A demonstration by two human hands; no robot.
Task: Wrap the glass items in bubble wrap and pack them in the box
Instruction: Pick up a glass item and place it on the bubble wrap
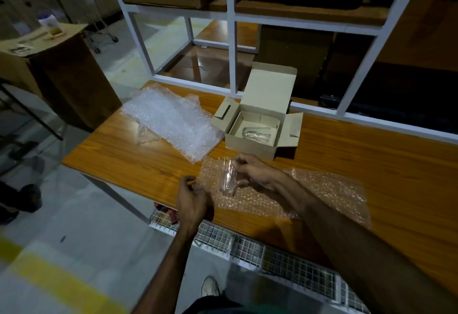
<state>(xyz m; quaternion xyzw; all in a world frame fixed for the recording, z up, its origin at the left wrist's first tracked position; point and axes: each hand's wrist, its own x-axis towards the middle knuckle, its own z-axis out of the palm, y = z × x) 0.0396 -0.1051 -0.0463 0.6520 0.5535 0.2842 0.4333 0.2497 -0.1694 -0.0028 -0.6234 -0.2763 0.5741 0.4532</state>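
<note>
- Wooden table [371,160]: bubble wrap sheet [309,189] underlies a drinking glass [228,177], long axis pointing away.
- Right hand [252,172] grips it; left hand [190,197] pinches the sheet's near-left edge.

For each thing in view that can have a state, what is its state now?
Cardboard box: open, flaps out, one glass lying inside.
Drinking glass: unwrapped, held over the bubble wrap sheet.
Bubble wrap sheet: spread flat on the table.
Spare bubble wrap: lying unused.
Right hand: grips the drinking glass.
Left hand: pinches the sheet's edge.
</note>
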